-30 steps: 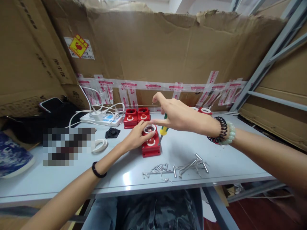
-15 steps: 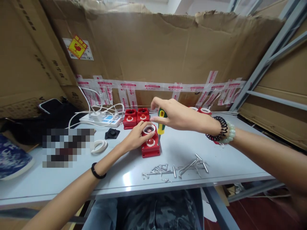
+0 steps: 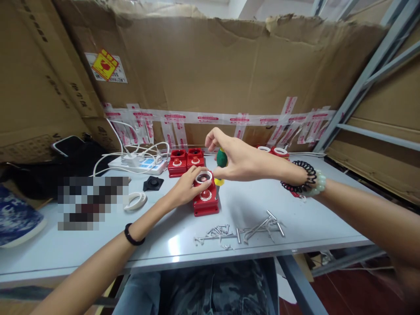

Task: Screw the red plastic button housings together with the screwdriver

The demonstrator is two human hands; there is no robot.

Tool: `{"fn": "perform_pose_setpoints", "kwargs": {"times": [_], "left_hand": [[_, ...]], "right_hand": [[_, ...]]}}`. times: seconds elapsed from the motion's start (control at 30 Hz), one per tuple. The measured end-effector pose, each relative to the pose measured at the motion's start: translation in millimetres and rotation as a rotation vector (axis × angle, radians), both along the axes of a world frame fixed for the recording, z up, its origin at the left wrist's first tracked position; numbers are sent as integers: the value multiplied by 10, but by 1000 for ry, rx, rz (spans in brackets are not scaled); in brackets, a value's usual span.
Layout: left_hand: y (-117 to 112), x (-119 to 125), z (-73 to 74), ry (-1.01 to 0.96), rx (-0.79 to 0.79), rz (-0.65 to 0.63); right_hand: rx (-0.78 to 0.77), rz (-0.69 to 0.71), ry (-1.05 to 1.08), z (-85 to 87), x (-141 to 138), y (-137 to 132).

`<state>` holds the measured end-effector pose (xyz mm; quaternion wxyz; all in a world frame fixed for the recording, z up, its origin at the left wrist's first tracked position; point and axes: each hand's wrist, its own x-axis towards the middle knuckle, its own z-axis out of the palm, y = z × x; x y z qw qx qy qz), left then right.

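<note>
Head view: right hand point(image 3: 241, 158) around screwdriver point(image 3: 222, 158), left hand point(image 3: 187, 187) on red box point(image 3: 206, 206).

The red unit point(image 3: 206, 208), with a white ring and red dome, sits flat on the tabletop point(image 3: 252, 194); the green-and-yellow screwdriver point(image 3: 222, 158) stands nearly upright at its right edge.
</note>
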<state>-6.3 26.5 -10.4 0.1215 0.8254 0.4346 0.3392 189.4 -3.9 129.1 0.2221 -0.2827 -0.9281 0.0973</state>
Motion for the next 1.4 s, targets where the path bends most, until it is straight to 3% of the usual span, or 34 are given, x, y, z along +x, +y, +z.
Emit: {"fn": "perform_pose_setpoints", "kwargs": {"times": [0.13, 0.3, 0.5, 0.67, 0.83, 1.0, 1.23, 1.4], "left_hand": [[-5, 1, 7, -1, -4, -21], [2, -1, 5, 5, -12, -8], [0, 0, 6, 5, -20, -10], [12, -6, -3, -5, -11, -11], [12, -6, 2, -1, -17, -19], [2, -1, -5, -19, 5, -10], [28, -13, -28, -8, -13, -16], [15, -6, -15, -13, -1, -2]], "right_hand": [[65, -125, -59, 21, 1, -34], [-65, -67, -78, 72, 34, -57], [24, -175, -105, 78, 49, -70], [-70, -49, -108, 89, 57, -56], [67, -117, -105, 20, 2, -31], [-19, -44, -28, 5, -3, -54], [44, -132, -17, -42, -32, -66], [-30, -83, -25, -18, -2, -51]]}}
